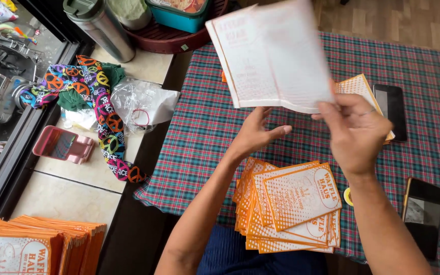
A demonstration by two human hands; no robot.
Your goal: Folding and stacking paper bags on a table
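two hands (355,130), one paper bag (273,56)

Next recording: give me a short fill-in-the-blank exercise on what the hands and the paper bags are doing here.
1. The right hand holds a white paper bag up by its lower ____ corner.
2. The left hand is open and holds ____.
3. The stack of orange-printed paper bags lies on a ____ tablecloth.
4. Two dark phones lie to the ____ of the hands.

Missing words: right; nothing; plaid; right
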